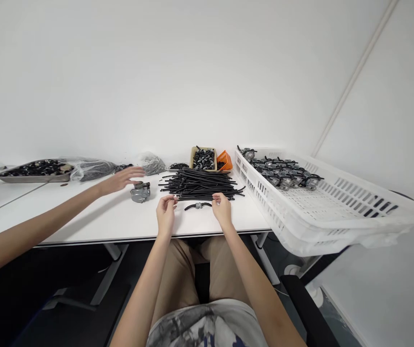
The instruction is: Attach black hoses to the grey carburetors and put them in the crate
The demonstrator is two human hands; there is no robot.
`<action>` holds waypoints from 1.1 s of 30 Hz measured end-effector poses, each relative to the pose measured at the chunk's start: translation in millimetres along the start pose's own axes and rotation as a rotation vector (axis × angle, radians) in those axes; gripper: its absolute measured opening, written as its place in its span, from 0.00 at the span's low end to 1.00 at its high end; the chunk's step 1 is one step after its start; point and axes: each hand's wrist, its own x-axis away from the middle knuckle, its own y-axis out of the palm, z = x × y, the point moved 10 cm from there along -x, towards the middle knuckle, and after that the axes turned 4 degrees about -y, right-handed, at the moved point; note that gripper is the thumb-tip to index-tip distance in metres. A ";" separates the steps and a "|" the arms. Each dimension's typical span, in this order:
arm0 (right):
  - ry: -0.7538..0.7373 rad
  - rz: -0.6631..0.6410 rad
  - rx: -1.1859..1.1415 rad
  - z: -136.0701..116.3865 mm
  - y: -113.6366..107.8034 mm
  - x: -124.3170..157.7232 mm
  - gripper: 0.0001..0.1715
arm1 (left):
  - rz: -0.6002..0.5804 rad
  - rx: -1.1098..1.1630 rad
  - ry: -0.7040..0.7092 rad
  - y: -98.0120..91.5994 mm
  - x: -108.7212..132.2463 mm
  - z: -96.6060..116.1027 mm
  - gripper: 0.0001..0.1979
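My left hand (165, 212) and my right hand (222, 208) rest on the white table (95, 219), fingers curled in a pinch. What they pinch is too small to name. Between them lies a short black tube with a grey fitting (197, 206) at its middle. Just beyond is a pile of black tubes (200, 184). A grey metal part (140, 192) stands to the left. Another person's hand (124, 178) reaches in from the left with fingers stretched out over that part.
A white slotted crate (337, 212) on the right holds several grey assemblies (282, 173) with black tubes. At the back stand a tan box of black rings (203, 158), an orange basket (225, 160), plastic bags (91, 168) and a tray of black parts (33, 169).
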 end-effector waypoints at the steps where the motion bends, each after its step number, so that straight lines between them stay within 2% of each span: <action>1: 0.004 0.012 0.013 0.9 -1.1 0.3 0.13 | -0.005 -0.010 -0.033 -8.2 -3.6 -1.8 0.16; 4: 0.002 0.017 0.035 2.6 -0.5 0.8 0.13 | -0.014 -0.124 -0.101 -42.2 -21.5 -4.0 0.18; 7: -0.008 0.004 0.035 3.8 2.1 0.8 0.12 | 0.114 -0.348 0.002 -94.2 -45.6 12.6 0.18; 9: -0.007 -0.006 0.038 5.0 3.5 0.9 0.11 | 0.213 -0.563 0.015 -127.0 -59.9 19.8 0.20; 12: -0.007 -0.023 0.045 6.1 5.4 1.2 0.11 | 0.199 -0.859 -0.047 -150.7 -78.3 18.5 0.28; 14: -0.006 -0.037 0.053 6.4 7.0 1.6 0.11 | 0.124 -1.001 -0.096 -151.0 -86.2 12.9 0.33; 16: -0.004 -0.056 0.060 6.4 8.9 2.0 0.11 | 0.052 -1.118 -0.123 -143.2 -90.1 8.3 0.36; 18: 0.003 -0.070 0.066 6.7 10.1 2.4 0.11 | 0.037 -1.208 -0.113 -133.3 -91.9 8.3 0.39; 22: 0.020 -0.089 0.064 7.6 11.3 2.7 0.11 | 0.205 -1.323 -0.023 -122.7 -95.3 21.1 0.51; 24: 0.020 -0.100 0.063 7.6 12.2 2.6 0.11 | 0.249 -1.354 0.023 -117.1 -98.9 24.8 0.54; 29: 0.016 -0.109 0.077 7.0 13.0 2.7 0.11 | 0.141 -1.311 0.092 -96.6 -109.5 24.6 0.53; 33: 0.020 -0.120 0.089 6.3 13.0 3.2 0.11 | 0.130 -1.257 0.115 -91.4 -113.6 29.0 0.40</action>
